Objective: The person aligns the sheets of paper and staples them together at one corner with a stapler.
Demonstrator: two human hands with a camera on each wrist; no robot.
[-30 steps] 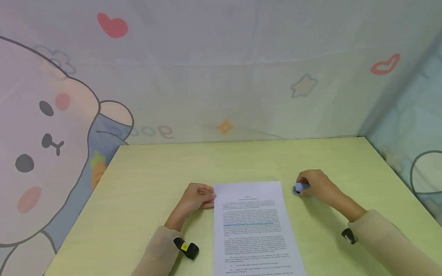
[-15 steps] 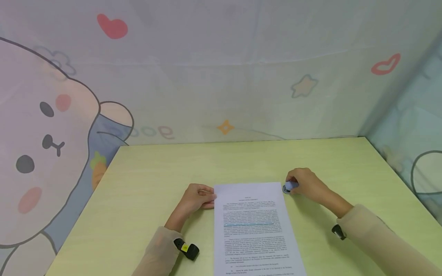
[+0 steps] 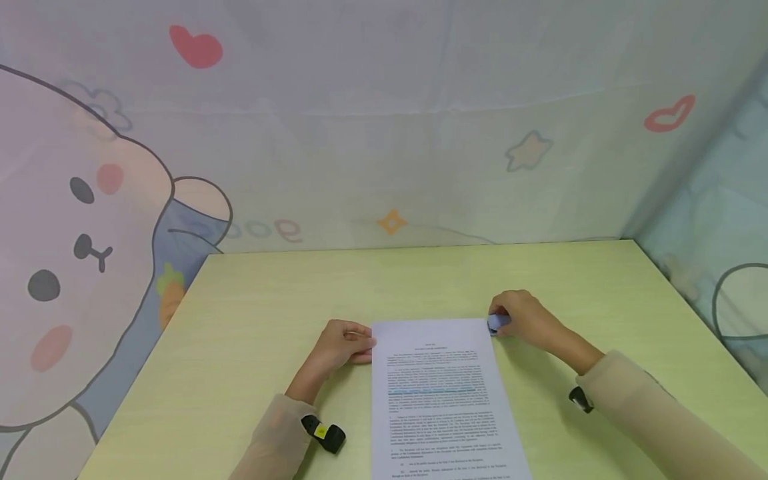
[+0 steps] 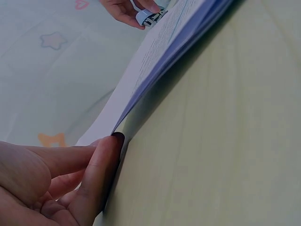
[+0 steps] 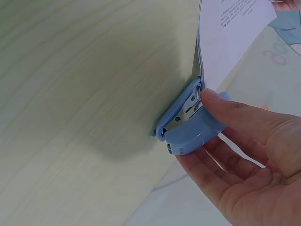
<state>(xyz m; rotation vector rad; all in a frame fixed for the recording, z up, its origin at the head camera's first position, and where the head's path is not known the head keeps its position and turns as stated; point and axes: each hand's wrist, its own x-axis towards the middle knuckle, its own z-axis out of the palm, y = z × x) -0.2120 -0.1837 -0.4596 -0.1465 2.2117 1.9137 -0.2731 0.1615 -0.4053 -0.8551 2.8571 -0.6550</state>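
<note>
Closest to the camera, both sleeves in thin beige fabric are coming in from the bottom edge, each w/ a small black wrist cam strapped on. Between them a stack of white printed paper sheets (image 3: 441,393) is lying flat on the pale yellow-green wood-grain tabletop (image 3: 270,313), long side pointing away from the person.

Left hand (image 3: 343,347) is sitting at the stack's far left corner, fingers curled in, fingertips (image 4: 106,155) pressing against the paper edge. Prob it's steadying the pile so the sheets aren't sliding apart. In the left wrist view that edge is lifting a bit off the tabletop where the fingers are meeting it.

Right hand (image 3: 523,319) is over at the far right corner, wrapped around a small light blue plastic stapler (image 5: 188,123) — thumb on top, other fingers cupping underneath. The stapler's mouth is sitting right at the corner of the sheets; right wrist view has the paper edge going into the slot w/ the metal bit showing inside. Can't tell if it's being squeezed or just lined up. Corner makes sense tho, since that's where pages get bound w/o covering text.

Further back the tabletop is running to a pastel fabric backdrop (image 3: 384,133) w/ a big cartoon bunny, hearts, a star.
</note>
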